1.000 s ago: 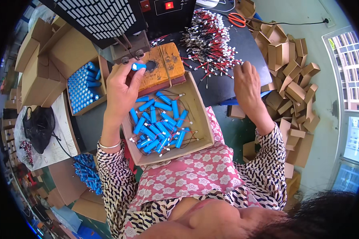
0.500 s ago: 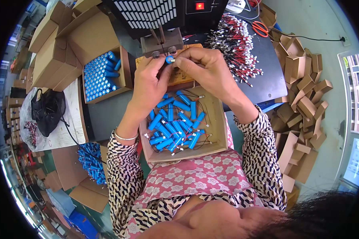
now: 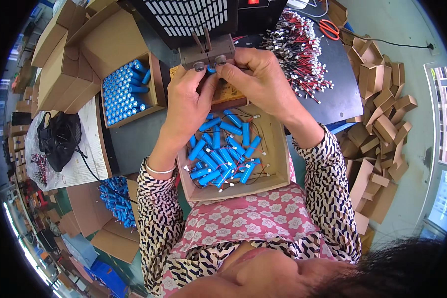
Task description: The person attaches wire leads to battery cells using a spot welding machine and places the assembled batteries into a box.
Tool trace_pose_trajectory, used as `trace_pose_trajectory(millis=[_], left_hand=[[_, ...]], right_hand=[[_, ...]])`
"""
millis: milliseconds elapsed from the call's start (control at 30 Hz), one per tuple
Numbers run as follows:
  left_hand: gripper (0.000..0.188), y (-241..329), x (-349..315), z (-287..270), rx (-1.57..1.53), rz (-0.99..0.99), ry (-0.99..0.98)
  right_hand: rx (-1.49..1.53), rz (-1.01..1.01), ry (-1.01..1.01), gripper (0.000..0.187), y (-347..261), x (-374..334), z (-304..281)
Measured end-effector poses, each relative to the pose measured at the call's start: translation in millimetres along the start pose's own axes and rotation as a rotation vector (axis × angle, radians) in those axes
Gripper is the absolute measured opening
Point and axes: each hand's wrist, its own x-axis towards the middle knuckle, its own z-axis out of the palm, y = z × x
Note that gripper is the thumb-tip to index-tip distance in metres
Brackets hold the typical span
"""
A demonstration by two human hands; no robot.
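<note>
My left hand [image 3: 187,97] pinches a blue cylindrical battery cell [image 3: 211,70], mostly hidden by the fingers, right under the head of a spot welder [image 3: 206,51] with two metal rods. From the other side, my right hand [image 3: 258,82] is closed, thumb and fingertip pressed together against the cell's end; what they hold is hidden. Beneath both hands lies a worn wooden block [image 3: 227,96]. An open cardboard tray [image 3: 270,185] in front of my apron holds several blue cells [image 3: 209,160] with red and black wire leads.
Bare blue cells [image 3: 121,97] stand in a cardboard box [image 3: 156,82] at left. Wire leads with white connectors [image 3: 300,54] are heaped at right, by orange scissors [image 3: 329,30]. A black bag [image 3: 59,134] lies far left; empty cartons [image 3: 377,129] pile up beyond the table's right edge.
Both hands have moved slightly up toward the welder head, and the cell is now tucked under its rods. The white piece seen at my right fingertips is now hidden.
</note>
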Motion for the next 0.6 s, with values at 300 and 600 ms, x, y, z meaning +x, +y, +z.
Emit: trace_pose_trajectory(millis=[300, 600], left_hand=[[0.015, -5, -9, -10, 0.116, 0.069, 0.042], [0.015, 4, -13, -7, -0.032, -0.182, 0.101]], right_hand=[[-0.534, -0.294, -0.116, 0.021, -19, -34, -18], [-0.688, -0.535, 0.080, 0.025, -11, -35, -1]])
